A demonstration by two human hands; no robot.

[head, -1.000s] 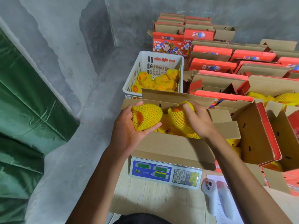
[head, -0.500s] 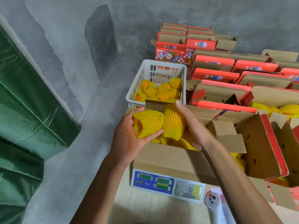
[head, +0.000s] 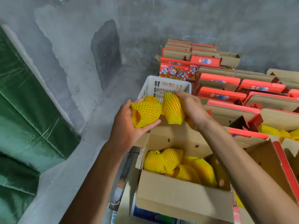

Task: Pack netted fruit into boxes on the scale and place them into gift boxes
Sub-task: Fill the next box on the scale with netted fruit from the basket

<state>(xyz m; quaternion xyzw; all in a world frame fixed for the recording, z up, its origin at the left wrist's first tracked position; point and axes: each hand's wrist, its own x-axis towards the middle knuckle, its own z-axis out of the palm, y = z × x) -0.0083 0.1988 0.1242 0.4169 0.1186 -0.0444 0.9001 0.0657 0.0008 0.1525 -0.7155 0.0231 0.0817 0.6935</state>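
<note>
While both hands hover above the cardboard box (head: 181, 194) (already holding netted fruit), the left hand (head: 129, 126) cups one netted fruit (head: 145, 113) and the right hand (head: 192, 110) clasps another (head: 174, 110), white basket (head: 163, 88) behind.

so there's a big green tarp (head: 27, 120) draped down the left side, sheeny and creased, against a rough grey concrete wall (head: 210, 26) with a dark patch (head: 106, 50) near the corner, bare concrete floor (head: 90, 126) below
</note>
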